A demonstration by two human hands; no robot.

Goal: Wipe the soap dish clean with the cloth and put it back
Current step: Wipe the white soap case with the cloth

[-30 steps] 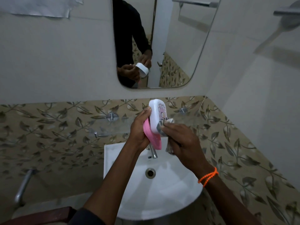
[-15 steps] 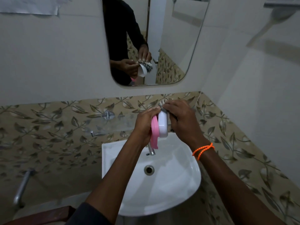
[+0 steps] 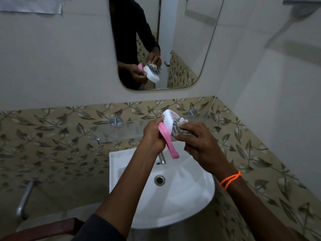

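The person holds the dish [image 3: 169, 119] up above the sink [image 3: 191, 197], just in front of the glass shelf [image 3: 125, 129] that runs along the leaf-patterned tiles, so that any drips or loosened scum would fall into the basin rather than on the floor. The left hand [image 3: 152, 136] is closed around the dish from the side, thumb near the top edge, and tilts the open face toward the right hand [image 3: 199, 145]; that tilt seems meant to give the cloth [image 3: 178, 126] a flat run at the inside. The right hand is bunched around the cloth, fingers curled, pressing a wad of it against the dish's face. The dish looks like hard moulded plastic in two pieces: a white, smooth, rounded tray with a faint pink print inside, and a pink oval part [image 3: 168, 141] that hangs down behind it toward the tap [image 3: 162, 158]; whether this is a lid or a base cannot be told. The cloth is soft and crumpled, grey-and-white striped with a pale fringe above the knuckles. The sink is glossy white ceramic with a metal drain. The mirror [image 3: 191, 49] above the sink shows the same grip from the far side. Wiping appears to be underway; the dish has not yet been put back.
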